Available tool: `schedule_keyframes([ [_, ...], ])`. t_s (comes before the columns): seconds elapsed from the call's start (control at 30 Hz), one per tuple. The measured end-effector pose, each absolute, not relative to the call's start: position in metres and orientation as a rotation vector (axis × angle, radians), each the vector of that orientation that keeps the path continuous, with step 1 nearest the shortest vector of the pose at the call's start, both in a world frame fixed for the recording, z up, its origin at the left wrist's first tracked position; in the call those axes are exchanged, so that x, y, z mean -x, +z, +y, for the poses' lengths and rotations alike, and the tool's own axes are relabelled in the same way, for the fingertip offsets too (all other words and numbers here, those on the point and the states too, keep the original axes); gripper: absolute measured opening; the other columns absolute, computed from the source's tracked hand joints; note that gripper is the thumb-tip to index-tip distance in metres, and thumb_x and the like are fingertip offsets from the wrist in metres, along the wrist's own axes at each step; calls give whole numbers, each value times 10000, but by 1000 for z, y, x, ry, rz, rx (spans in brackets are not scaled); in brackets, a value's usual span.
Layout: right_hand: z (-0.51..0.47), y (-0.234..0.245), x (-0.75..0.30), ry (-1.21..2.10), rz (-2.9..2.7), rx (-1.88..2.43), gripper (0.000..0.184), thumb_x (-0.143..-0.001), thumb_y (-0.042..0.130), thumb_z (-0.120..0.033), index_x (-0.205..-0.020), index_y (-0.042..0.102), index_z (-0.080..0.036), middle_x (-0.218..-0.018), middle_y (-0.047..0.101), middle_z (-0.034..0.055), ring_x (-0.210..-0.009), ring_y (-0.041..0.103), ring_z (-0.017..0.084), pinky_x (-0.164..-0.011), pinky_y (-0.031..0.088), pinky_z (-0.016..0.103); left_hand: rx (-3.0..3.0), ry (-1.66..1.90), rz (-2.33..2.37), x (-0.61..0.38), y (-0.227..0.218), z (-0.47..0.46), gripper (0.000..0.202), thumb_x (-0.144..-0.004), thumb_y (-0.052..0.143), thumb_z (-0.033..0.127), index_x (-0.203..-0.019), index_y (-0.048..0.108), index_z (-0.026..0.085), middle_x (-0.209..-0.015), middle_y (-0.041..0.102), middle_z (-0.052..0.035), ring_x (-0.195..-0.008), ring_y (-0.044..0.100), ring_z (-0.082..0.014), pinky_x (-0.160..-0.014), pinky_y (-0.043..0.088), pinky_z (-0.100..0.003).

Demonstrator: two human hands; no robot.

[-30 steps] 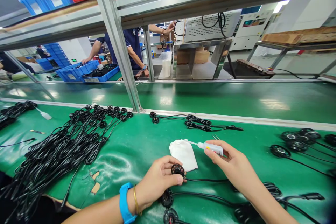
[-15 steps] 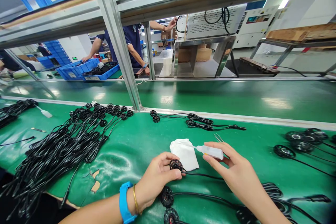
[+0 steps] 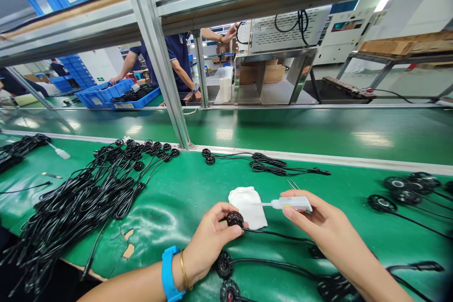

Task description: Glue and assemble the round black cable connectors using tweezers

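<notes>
My left hand (image 3: 208,240) pinches a small round black part (image 3: 235,218) on a black cable, just above the green mat. My right hand (image 3: 318,222) grips a small white dropper bottle (image 3: 295,203); its thin nozzle points left, toward the black part. A white cloth (image 3: 247,207) lies on the mat behind the part. Two more round black parts (image 3: 225,265) with cables lie below my left hand.
A big heap of black cables (image 3: 81,203) covers the mat at left. A coiled cable (image 3: 269,165) lies by the belt edge, more round parts (image 3: 403,186) at right. Metal tweezers (image 3: 292,184) lie beyond the bottle. A person in dark blue (image 3: 177,63) works across the green conveyor (image 3: 283,132).
My right hand has swung the bottle level and a little rightward. My left hand has lifted the black part slightly and turned it toward the nozzle.
</notes>
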State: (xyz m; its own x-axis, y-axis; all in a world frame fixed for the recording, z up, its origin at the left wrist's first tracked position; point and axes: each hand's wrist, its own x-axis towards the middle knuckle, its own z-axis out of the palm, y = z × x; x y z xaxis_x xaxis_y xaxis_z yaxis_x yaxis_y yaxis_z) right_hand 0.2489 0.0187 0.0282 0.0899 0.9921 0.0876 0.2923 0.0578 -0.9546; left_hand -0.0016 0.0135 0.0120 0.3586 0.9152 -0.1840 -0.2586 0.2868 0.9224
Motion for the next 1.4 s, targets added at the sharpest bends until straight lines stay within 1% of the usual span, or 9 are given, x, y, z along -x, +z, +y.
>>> schedule_keyframes([
  [0.17, 13, 37, -257, 883, -1504, 1400, 421, -763, 728, -586, -960, 706, -215, -955, 693, 70, -759, 658, 220, -677, 587, 276, -945, 948, 853, 1, 12, 14, 320, -779, 787, 221, -1035, 597, 191, -1025, 676, -54, -1033, 678, -239, -953, 462, -365],
  [0.23, 11, 37, -257, 852, -1579, 1380, 372, -796, 705, -561, -957, 704, -226, -1008, 687, 66, -814, 659, 225, -686, 577, 266, -938, 951, 848, 1, 12, 14, 319, -782, 786, 229, -1037, 597, 191, -1036, 673, -56, -1030, 679, -240, -952, 465, -368],
  [0.4, 7, 36, -255, 782, -1735, 1359, 275, -844, 672, -503, -963, 691, -256, -992, 676, 43, -1000, 634, 261, -675, 545, 253, -933, 953, 849, 0, 12, 13, 327, -784, 787, 229, -1044, 594, 182, -1063, 674, -70, -1017, 670, -228, -949, 474, -366],
  [0.5, 6, 34, -255, 760, -1770, 1354, 249, -866, 659, -484, -981, 680, -264, -1005, 669, 35, -1037, 621, 259, -681, 532, 253, -931, 948, 847, 0, 13, 13, 327, -787, 785, 225, -1046, 591, 180, -1069, 673, -72, -1019, 668, -226, -954, 473, -367],
  [0.7, 4, 35, -251, 751, -1800, 1341, 231, -889, 642, -467, -988, 670, -261, -1007, 662, 33, -947, 635, 233, -728, 523, 277, -930, 942, 830, 1, 14, 13, 320, -797, 773, 209, -1053, 582, 181, -1081, 667, -75, -1029, 673, -238, -973, 463, -389],
  [0.9, 2, 41, -246, 640, -1857, 1311, 164, -889, 639, -415, -975, 676, -280, -1010, 664, 20, -940, 638, 225, -774, 522, 293, -929, 937, 839, 0, 13, 13, 326, -792, 776, 207, -1055, 584, 181, -1067, 665, -71, -1028, 674, -237, -968, 464, -380],
  [1.03, 0, 48, -250, 562, -1831, 1308, 199, -875, 647, -445, -951, 686, -265, -1000, 671, 38, -976, 644, 253, -736, 536, 290, -928, 939, 842, 1, 13, 13, 318, -794, 774, 213, -1046, 583, 184, -1050, 658, -60, -1031, 678, -242, -961, 465, -371],
  [1.27, -1, 54, -254, 494, -1800, 1288, 157, -852, 677, -411, -941, 684, -282, -979, 677, 3, -880, 662, 193, -712, 530, 230, -941, 931, 841, 1, 11, 13, 311, -804, 767, 226, -1046, 576, 188, -1055, 657, -62, -1055, 674, -252, -964, 466, -379],
  [1.4, 4, 44, -257, 624, -1628, 1427, 294, -812, 690, -515, -951, 688, -256, -939, 698, 21, -739, 664, 187, -620, 541, 239, -946, 920, 859, 1, 14, 14, 325, -793, 778, 239, -1038, 572, 186, -1033, 650, -52, -1043, 674, -245, -945, 479, -365],
])
